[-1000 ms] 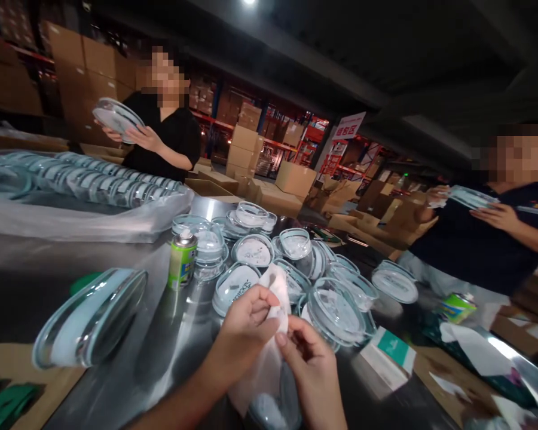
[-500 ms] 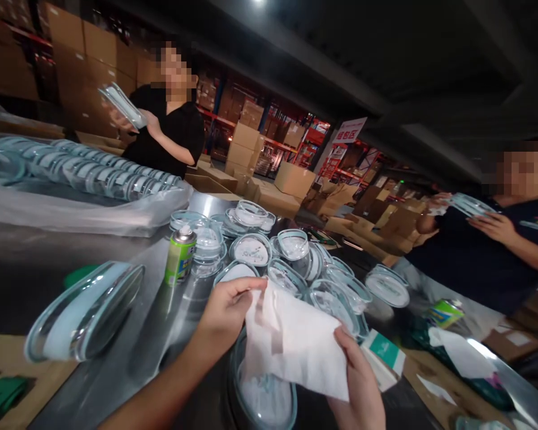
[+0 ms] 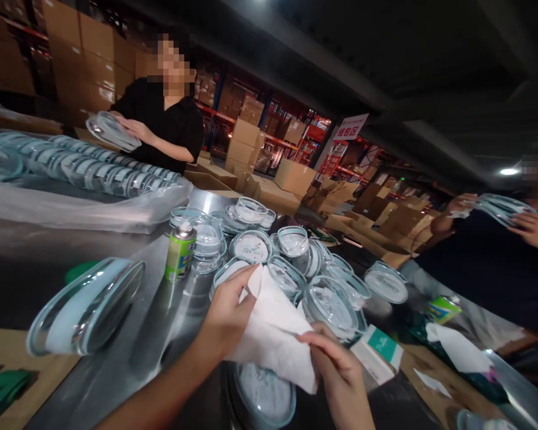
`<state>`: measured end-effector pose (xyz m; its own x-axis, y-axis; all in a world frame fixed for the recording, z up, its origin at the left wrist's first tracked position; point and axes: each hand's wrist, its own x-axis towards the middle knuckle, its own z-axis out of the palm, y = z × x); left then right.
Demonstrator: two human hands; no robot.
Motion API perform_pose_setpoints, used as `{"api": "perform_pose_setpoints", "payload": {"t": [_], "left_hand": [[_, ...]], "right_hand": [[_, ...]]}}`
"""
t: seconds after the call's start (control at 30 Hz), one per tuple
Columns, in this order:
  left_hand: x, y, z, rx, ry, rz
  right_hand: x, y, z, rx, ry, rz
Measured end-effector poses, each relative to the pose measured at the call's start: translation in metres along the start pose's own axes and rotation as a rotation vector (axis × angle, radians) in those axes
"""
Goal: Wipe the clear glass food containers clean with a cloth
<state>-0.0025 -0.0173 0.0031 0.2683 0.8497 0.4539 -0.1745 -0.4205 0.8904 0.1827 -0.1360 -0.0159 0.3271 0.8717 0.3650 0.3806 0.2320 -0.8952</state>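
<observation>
A white wipe (image 3: 275, 325), partly folded over, hangs between my two hands. My left hand (image 3: 231, 307) pinches its upper left corner, fingers closed. At its right edge my right hand (image 3: 334, 364) grips it between thumb and fingers. Just below the wipe sits an oval clear case (image 3: 266, 397) with pale blue trim, its upper part covered by the cloth. Beyond my hands lies a heap of similar clear cases (image 3: 332, 304), some showing printed white inserts. A white and green box (image 3: 379, 352) stands right of my right hand.
A green spray can (image 3: 180, 252) stands on the metal table (image 3: 161, 316). One larger clear case (image 3: 87, 307) lies at left. Rows of cases (image 3: 85, 170) rest in plastic sheeting. Two co-workers, one behind the table (image 3: 161, 119) and one at right (image 3: 488, 269), each hold a case.
My right hand has moved left and up, folding the wipe over between my hands. The co-worker at left has lowered and turned a case; the one at right has shifted right.
</observation>
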Motion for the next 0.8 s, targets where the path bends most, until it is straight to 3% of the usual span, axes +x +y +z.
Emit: {"api": "perform_pose_setpoints", "payload": {"t": [0.2,0.43,0.5,0.57,0.67,0.8], "left_hand": [[-0.005,-0.001,-0.001,0.195,0.054,0.091],[-0.008,0.006,-0.001,0.282,-0.004,0.163],[-0.008,0.006,-0.001,0.276,0.002,0.159],[-0.008,0.007,0.0,0.248,0.014,0.146],[-0.007,0.009,0.0,0.168,0.035,0.13],[-0.005,0.01,-0.003,0.076,0.087,0.094]], "right_hand": [[0.0,0.017,0.007,0.35,0.237,0.31],[-0.007,0.012,0.009,0.388,0.467,0.282],[-0.007,0.008,0.006,0.341,0.533,0.308],[-0.007,0.007,0.001,0.237,0.59,0.243],[-0.007,0.009,-0.008,0.009,0.484,0.029],[-0.01,0.013,-0.012,-0.164,0.179,-0.118]]}}
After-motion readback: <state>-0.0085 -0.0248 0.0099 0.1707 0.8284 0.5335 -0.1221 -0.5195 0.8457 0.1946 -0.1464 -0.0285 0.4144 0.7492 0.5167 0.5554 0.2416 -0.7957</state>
